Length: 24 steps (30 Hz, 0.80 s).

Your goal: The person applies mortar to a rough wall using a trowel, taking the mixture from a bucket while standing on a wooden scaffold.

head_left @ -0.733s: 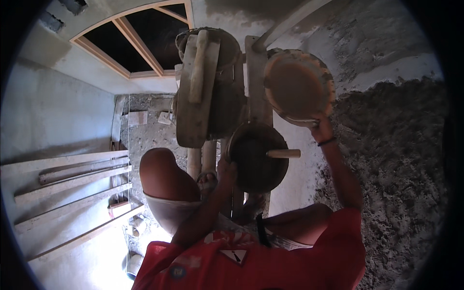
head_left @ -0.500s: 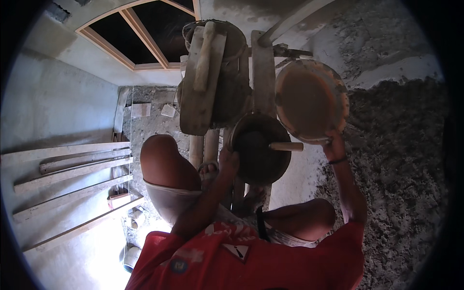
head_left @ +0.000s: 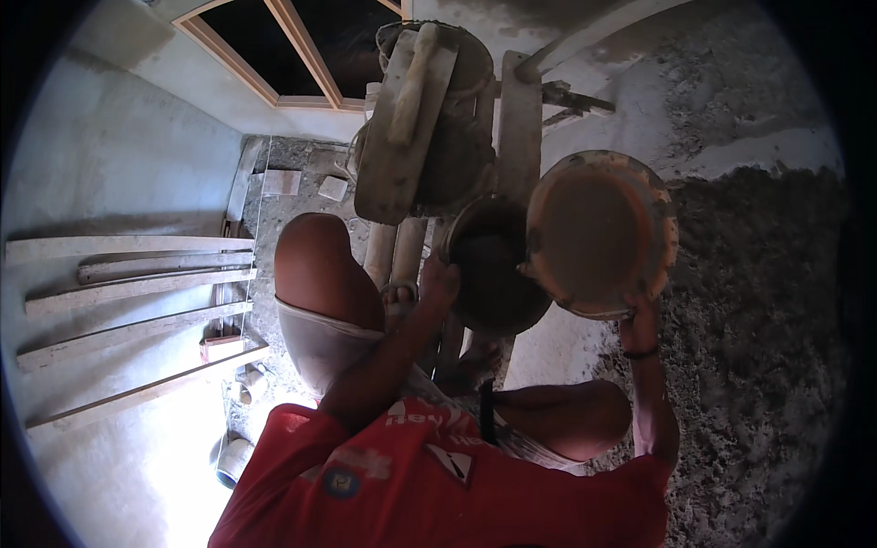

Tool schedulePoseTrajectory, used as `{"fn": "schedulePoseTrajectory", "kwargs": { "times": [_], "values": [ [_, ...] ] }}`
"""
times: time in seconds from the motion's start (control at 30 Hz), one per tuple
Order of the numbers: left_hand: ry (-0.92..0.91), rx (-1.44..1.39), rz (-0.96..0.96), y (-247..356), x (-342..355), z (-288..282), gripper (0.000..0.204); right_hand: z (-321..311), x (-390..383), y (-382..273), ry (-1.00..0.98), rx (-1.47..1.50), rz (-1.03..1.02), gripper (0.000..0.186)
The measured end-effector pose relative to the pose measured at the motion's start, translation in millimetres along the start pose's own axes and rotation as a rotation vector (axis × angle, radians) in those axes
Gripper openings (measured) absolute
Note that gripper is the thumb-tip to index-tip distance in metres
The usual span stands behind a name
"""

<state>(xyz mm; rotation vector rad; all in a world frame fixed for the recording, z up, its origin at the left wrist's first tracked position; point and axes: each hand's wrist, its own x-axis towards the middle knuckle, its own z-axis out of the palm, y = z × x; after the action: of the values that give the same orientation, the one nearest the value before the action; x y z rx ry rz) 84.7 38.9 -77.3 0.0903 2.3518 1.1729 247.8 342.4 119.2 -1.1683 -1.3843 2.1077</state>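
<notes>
My left hand [head_left: 442, 279] is closed on the left rim of a dark, mud-stained bucket [head_left: 493, 316]. Inside lies greyish material, too dim to make out. My right hand [head_left: 642, 318] grips the near edge of a round basin [head_left: 661, 203], which has a worn orange rim and a brown, muddy-looking inside. The basin is tilted, its left edge overlapping the bucket's right side in view. Beyond the bucket, a wooden plastering float [head_left: 382, 187] with a long handle rests on another mortar-caked bucket [head_left: 468, 123].
Narrow planks [head_left: 519, 128] and poles run beneath and beyond the buckets, beside my feet. Long wooden boards [head_left: 137, 297] lean along the left wall. Rough, mortar-strewn ground [head_left: 749, 365] spreads at right. A wooden window frame [head_left: 311, 55] stands ahead.
My right hand has brought the basin nearer, over the bucket's right edge. The wooden handle that stuck out of the bucket is now hidden. My view has shifted slightly.
</notes>
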Motion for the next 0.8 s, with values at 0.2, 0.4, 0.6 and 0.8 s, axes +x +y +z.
{"fn": "schedulePoseTrajectory", "kwargs": {
  "times": [0.2, 0.4, 0.6, 0.8],
  "values": [
    [-0.011, -0.075, 0.016, 13.2, -5.1, -8.3, 0.056, -4.9, -6.1, 1.9, 0.033, -0.112, -0.045, 0.041],
    [0.124, -0.097, 0.166, -17.4, 2.8, 9.9, 0.058, 1.3, -14.2, 0.3, -0.017, -0.228, -0.15, 0.032],
    [0.04, -0.085, 0.116, -11.8, 2.5, 5.6, 0.066, 0.9, -13.7, -1.1, 0.043, -0.153, -0.055, 0.024],
    [0.267, -0.008, 0.265, -10.9, -2.1, 10.1, 0.04, 18.3, 2.5, -2.1, -0.045, 0.058, 0.12, 0.034]
  ]
}}
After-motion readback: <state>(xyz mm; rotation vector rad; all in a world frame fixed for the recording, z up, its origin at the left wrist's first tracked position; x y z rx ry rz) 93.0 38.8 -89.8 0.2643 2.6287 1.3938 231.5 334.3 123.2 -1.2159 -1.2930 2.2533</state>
